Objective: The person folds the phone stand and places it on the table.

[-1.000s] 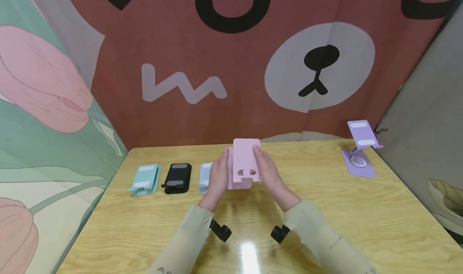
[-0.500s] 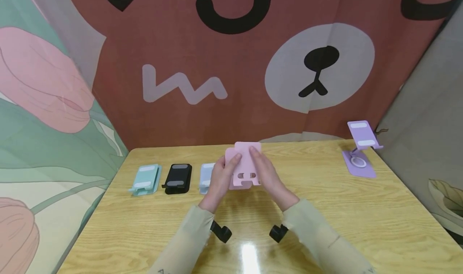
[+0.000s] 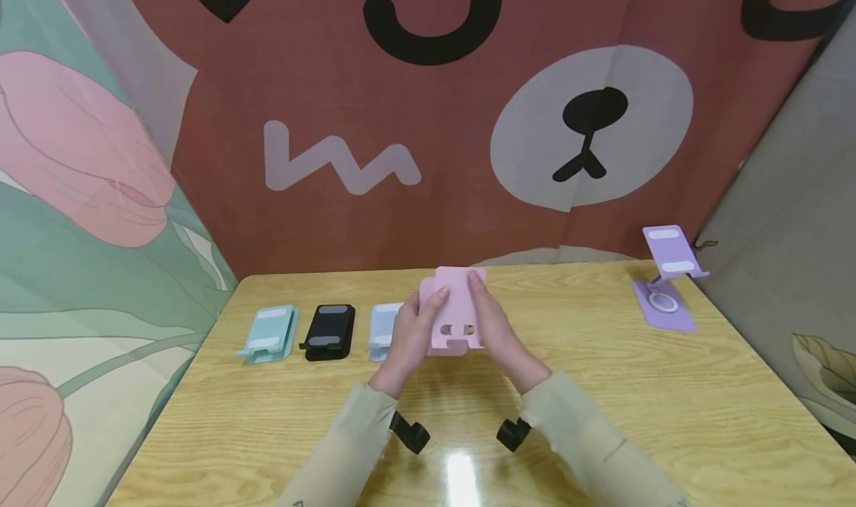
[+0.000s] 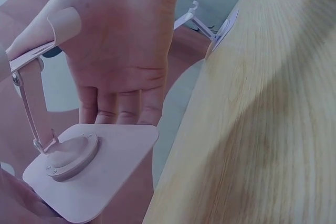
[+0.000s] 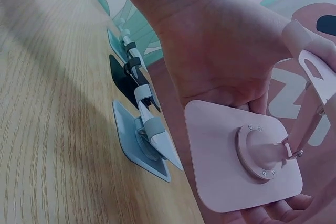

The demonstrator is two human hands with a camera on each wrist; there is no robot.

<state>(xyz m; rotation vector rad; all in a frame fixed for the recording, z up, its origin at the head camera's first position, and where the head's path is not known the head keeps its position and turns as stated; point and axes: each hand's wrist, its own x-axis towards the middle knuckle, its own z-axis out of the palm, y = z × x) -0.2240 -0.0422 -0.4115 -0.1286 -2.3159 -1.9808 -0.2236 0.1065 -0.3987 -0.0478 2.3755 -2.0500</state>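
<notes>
You hold the pink stand [image 3: 458, 291] above the middle of the wooden table [image 3: 568, 433], your left hand [image 3: 409, 336] and right hand [image 3: 498, 325] gripping its two sides. A second ago your left thumb lay left of the front plate [image 3: 461, 310]; now its tip overlaps it. Leftward sit the light-blue stand [image 3: 383, 325], black stand [image 3: 328, 323] and teal stand [image 3: 269, 326]; at far right, the unfolded purple stand [image 3: 669, 254]. Marks on your sleeves [image 3: 348, 436] are cut off, unreadable.

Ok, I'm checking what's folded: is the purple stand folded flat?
No, the purple stand has its top plate raised above its base.
</notes>
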